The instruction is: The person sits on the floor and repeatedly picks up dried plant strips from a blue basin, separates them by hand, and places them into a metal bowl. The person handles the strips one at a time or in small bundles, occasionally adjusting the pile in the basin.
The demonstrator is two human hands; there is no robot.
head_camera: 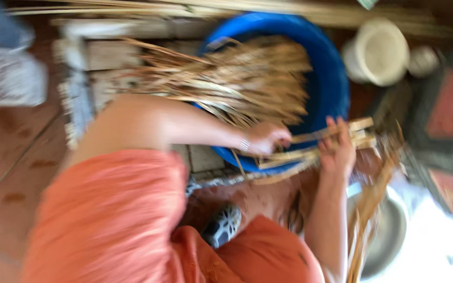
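The picture is blurred. My left hand (266, 137), with a bracelet at the wrist, is closed on the end of flat tan reed strips (310, 152). Just to its right, my right hand (336, 149) grips the same bundle of strips, fingers wrapped over them. The strips lie across the near rim of a big blue tub (331, 78). The tub is filled with a heap of dry straw-coloured strips (247, 78). More strips hang down below my right forearm (365, 220).
A white bucket (378, 52) stands right of the tub. A metal bowl (391, 230) sits at the lower right, beside a red patterned mat (452, 105). Long canes (184, 9) lie along the top. My orange clothing (111, 220) and a sandal (224, 225) fill the bottom.
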